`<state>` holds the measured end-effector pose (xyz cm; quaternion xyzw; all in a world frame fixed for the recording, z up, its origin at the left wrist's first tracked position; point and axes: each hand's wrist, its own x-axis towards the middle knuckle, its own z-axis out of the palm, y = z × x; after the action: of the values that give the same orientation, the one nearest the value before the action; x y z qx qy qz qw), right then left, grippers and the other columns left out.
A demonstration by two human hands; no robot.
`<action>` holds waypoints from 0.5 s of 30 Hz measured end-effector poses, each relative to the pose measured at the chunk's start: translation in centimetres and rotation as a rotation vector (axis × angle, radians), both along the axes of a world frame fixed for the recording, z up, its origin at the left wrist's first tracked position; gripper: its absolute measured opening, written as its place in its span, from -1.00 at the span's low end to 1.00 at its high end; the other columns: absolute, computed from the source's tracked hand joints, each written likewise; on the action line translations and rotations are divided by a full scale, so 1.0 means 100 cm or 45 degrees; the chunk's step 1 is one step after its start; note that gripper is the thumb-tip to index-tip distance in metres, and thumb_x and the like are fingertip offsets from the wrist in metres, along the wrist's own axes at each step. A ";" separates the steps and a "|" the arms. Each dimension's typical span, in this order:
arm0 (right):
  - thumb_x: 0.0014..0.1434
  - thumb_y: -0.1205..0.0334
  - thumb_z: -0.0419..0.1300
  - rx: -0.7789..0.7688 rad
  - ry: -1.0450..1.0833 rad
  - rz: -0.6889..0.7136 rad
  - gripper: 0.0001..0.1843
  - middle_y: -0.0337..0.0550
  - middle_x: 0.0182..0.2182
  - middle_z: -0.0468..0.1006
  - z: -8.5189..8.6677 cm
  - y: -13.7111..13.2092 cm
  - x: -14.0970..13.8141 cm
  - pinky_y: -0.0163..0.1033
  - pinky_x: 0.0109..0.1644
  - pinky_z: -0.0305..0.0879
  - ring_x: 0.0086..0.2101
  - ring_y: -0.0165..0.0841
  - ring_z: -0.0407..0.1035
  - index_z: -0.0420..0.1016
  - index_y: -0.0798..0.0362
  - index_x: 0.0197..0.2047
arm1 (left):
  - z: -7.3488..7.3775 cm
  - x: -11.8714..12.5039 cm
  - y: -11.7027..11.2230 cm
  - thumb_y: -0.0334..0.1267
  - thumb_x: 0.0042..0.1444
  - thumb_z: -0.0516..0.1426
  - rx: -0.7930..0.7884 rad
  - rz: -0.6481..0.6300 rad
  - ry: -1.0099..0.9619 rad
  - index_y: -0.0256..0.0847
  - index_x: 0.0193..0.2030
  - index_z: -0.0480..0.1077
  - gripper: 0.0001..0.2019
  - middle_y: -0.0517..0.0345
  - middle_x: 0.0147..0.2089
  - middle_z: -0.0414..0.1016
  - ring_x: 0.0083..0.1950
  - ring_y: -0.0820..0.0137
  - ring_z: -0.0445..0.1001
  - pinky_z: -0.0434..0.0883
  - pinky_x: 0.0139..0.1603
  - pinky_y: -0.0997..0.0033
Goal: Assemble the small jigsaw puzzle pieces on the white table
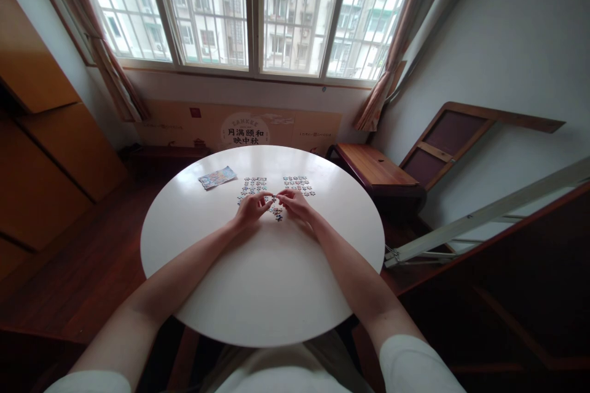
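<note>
My left hand (pixel 251 209) and my right hand (pixel 295 204) meet above the middle of a round white table (pixel 262 282). Their fingertips pinch together on a small jigsaw puzzle piece (pixel 273 198) held between them. Just beneath the hands lies a small joined cluster of puzzle pieces (pixel 277 214). Two groups of loose puzzle pieces are spread beyond the hands, one (pixel 254 184) on the left and one (pixel 298 184) on the right. A small colourful picture card (pixel 217 177) lies flat on the table further left.
A wooden bench (pixel 375 167) stands to the right of the table. A framed wooden panel (pixel 449 141) leans on the right wall. A printed cardboard sheet (pixel 244 129) stands under the barred window. Wooden cabinets (pixel 46 159) line the left side.
</note>
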<state>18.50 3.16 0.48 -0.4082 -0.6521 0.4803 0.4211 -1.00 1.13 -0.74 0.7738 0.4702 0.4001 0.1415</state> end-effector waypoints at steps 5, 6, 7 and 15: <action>-0.03 -0.01 0.32 -0.003 -0.001 -0.003 -0.66 -0.20 -0.58 0.46 0.005 -0.003 -0.001 -0.30 -0.44 0.20 -0.52 -0.42 0.31 0.53 0.12 -0.35 | -0.001 -0.001 0.000 -0.09 0.14 0.15 0.005 -0.002 0.008 -0.13 -0.06 0.52 -0.71 0.27 -0.53 0.46 -0.54 0.50 0.37 0.27 -0.44 0.53; -0.04 0.00 0.32 -0.003 -0.001 -0.005 -0.67 -0.20 -0.58 0.46 0.006 -0.004 -0.001 -0.30 -0.43 0.20 -0.52 -0.42 0.31 0.53 0.12 -0.35 | -0.001 -0.001 0.001 -0.09 0.14 0.15 0.005 -0.003 0.010 -0.13 -0.06 0.53 -0.71 0.27 -0.53 0.46 -0.54 0.50 0.37 0.27 -0.44 0.53; -0.04 0.00 0.32 -0.002 -0.003 -0.004 -0.67 -0.20 -0.58 0.46 0.005 -0.003 -0.001 -0.30 -0.43 0.20 -0.53 -0.42 0.31 0.53 0.12 -0.35 | -0.001 -0.001 0.001 -0.09 0.14 0.15 0.007 -0.003 0.010 -0.13 -0.06 0.53 -0.71 0.27 -0.52 0.46 -0.54 0.50 0.37 0.27 -0.44 0.53; -0.02 0.00 0.30 0.007 -0.011 0.007 -0.65 -0.20 -0.57 0.46 0.002 -0.001 0.000 -0.31 -0.44 0.20 -0.53 -0.43 0.30 0.53 0.14 -0.33 | -0.001 -0.001 0.001 -0.08 0.14 0.15 0.002 0.012 0.017 -0.14 -0.06 0.53 -0.71 0.26 -0.52 0.47 -0.53 0.50 0.38 0.27 -0.43 0.54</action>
<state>18.47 3.02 0.72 -0.4073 -0.6566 0.4778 0.4180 -1.06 1.24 -0.88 0.7742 0.4746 0.3961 0.1358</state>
